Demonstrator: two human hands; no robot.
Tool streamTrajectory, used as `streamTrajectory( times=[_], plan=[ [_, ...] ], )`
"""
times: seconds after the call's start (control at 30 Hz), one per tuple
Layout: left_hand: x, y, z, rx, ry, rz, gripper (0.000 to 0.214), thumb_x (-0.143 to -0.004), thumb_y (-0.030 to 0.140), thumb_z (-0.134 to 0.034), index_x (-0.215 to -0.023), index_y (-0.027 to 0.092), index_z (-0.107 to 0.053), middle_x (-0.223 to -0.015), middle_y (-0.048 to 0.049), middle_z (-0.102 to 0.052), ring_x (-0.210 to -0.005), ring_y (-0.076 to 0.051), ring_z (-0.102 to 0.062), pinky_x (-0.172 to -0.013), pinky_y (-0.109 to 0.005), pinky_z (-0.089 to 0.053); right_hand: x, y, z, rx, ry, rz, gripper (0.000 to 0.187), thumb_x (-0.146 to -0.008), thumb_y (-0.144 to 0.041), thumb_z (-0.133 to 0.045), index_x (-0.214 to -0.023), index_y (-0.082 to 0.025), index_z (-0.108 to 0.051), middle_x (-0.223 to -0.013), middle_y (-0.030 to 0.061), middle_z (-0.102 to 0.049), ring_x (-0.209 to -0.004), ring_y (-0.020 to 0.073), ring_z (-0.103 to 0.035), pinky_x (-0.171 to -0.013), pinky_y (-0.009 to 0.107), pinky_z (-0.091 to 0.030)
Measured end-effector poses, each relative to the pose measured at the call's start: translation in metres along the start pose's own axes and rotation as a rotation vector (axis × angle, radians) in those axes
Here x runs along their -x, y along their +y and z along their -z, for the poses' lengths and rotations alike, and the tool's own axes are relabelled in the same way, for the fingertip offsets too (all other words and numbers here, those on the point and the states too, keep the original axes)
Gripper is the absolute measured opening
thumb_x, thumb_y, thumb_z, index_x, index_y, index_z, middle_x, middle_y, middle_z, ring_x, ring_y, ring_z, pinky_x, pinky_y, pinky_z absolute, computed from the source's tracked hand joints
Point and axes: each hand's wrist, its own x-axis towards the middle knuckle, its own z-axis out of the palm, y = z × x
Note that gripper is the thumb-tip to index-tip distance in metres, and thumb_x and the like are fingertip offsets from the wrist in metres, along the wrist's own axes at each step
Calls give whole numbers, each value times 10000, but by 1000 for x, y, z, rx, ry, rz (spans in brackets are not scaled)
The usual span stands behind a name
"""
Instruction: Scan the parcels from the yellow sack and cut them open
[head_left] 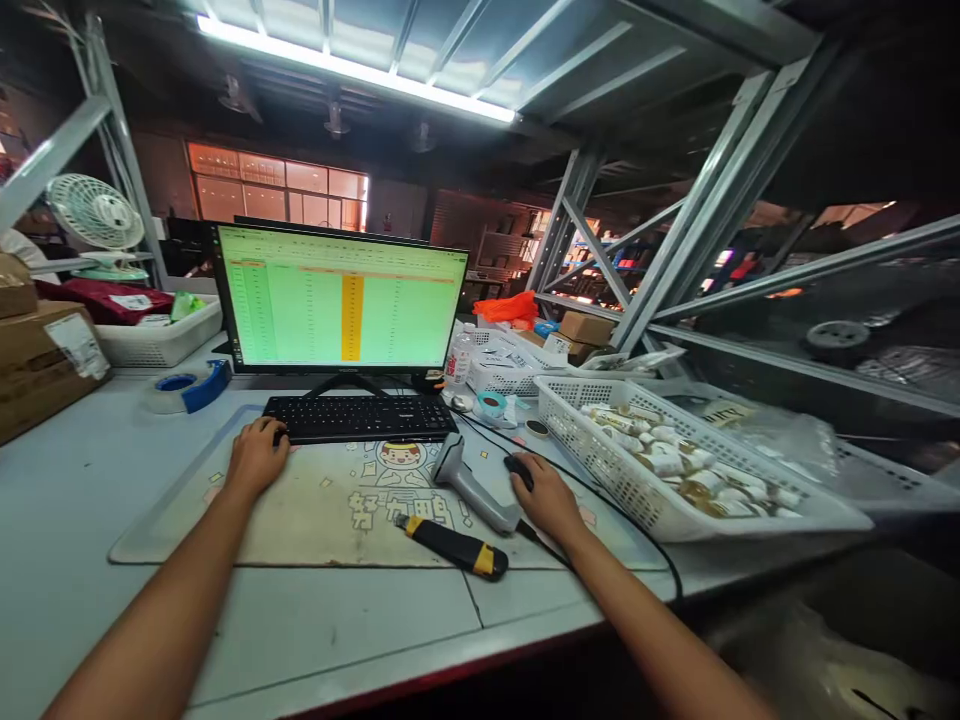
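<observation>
Under steel racking, a pale grey worktable [75,520] carries a black flat monitor [341,300] showing a filled green spreadsheet. The grey handheld barcode scanner [472,485] and the yellow-and-black utility knife [454,545] lie untouched between the 2 hands. The left hand [256,455] rests loosely on the black keyboard [360,415], well apart from the right hand [544,495], which cups the black computer mouse [517,468]. The white slatted plastic basket [622,485] holds small white-and-tan containers [675,455] — perhaps bottles.

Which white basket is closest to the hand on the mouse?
The large basket of small bottles, beside the right hand on the mouse; the others sit farther back.
</observation>
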Motion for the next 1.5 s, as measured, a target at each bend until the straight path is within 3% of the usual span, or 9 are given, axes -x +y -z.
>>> streamTrajectory(
  times=[0.27, 0.53, 0.7, 1.5],
  plan=[
    [0, 4, 4, -9, -34, 27, 365, -937, 330, -480, -1175, 179, -711, -1349, -141, -639, -1240, -363, -579, -1055, -521, -483, -1, 2, -1, 0, -45, -13, 416, -1012, -315, -463, -1369, -186, -634, -1473, 158, -564, -1275, 340, -596, -1057, 492, -505],
    [-1, 5, 7, 6, -72, 43, 367, -958, 333, -480, -1192, 168, -708, -1374, -148, -629, -1268, -363, -562, -1070, -521, -474, -4, 14, -12, -50, -13, 45, 414, -1011, -363, -488, -1356, -210, -658, -1461, 140, -580, -1286, 307, -594, -1092, 457, -491],
    [-1, 0, 1, -6, -24, 32, 351, -949, 318, -500, -1187, 175, -713, -1359, -141, -638, -1248, -363, -579, -1055, -521, -486, -5, 16, -16, -56, -4, 56, 445, -1010, -374, -472, -1365, -188, -665, -1451, 150, -584, -1285, 315, -596, -1097, 462, -490],
    [-3, -2, -3, 11, -6, 27, 344, -944, 324, -501, -1166, 178, -719, -1342, -145, -643, -1244, -374, -579, -1034, -535, -497, -3, 4, -5, 9, -23, -13, 391, -982, -274, -524, -1339, -224, -675, -1451, 130, -592, -1256, 326, -613, -1027, 476, -533]
  ],
)
